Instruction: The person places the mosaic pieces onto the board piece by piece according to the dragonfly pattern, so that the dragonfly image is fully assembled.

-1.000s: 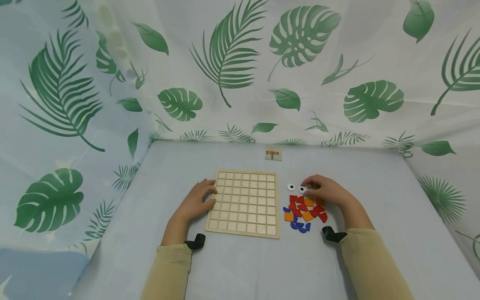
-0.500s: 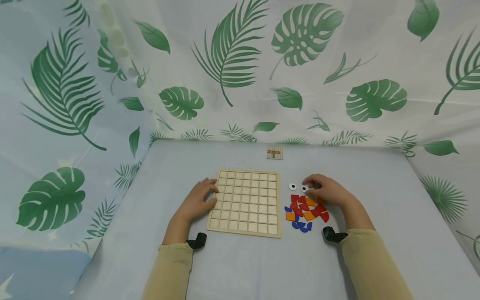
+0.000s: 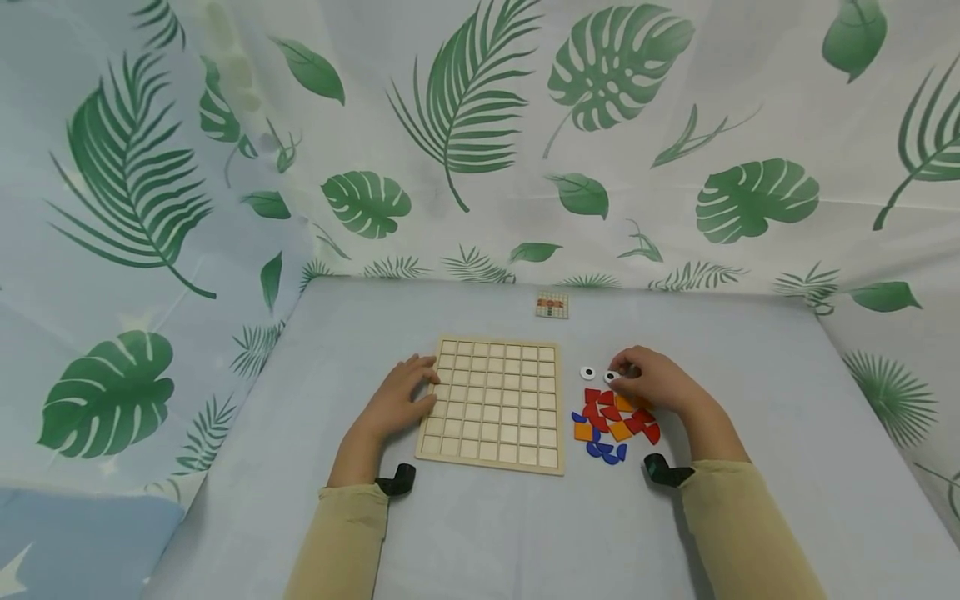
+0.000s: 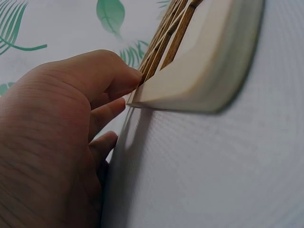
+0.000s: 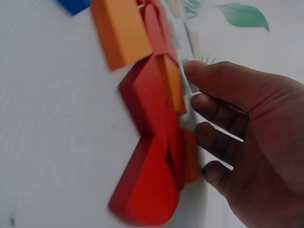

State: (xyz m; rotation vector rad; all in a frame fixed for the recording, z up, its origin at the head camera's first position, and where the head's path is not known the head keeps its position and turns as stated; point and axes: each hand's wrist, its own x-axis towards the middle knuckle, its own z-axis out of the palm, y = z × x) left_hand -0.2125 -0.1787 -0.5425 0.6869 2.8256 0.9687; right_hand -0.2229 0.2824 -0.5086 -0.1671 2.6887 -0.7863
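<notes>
A square wooden grid board [image 3: 495, 342] lies on the table in the head view. My left hand [image 3: 401, 398] rests at its left edge, fingers relaxed, and the thumb touches the rim [image 4: 180, 92] in the left wrist view. My right hand [image 3: 651, 379] pinches a white eye disc [image 3: 611, 377] with a black dot, between thumb and forefinger; the fingers partly cover it. A second eye disc [image 3: 588, 373] lies just left of it. Below the right hand is a loose pile of red pieces [image 5: 147, 185], orange squares [image 5: 126, 35] and blue rounded pieces [image 3: 611, 458].
A small pattern card [image 3: 552, 305] with a red and orange design lies near the table's back edge. Leaf-printed cloth [image 3: 480, 167] hangs behind and at both sides. Each wrist wears a black camera, such as the right camera [image 3: 663, 471].
My right thumb and forefinger have closed slightly on the eye disc. The left hand stays on the board's edge. The whole view has drifted a little.
</notes>
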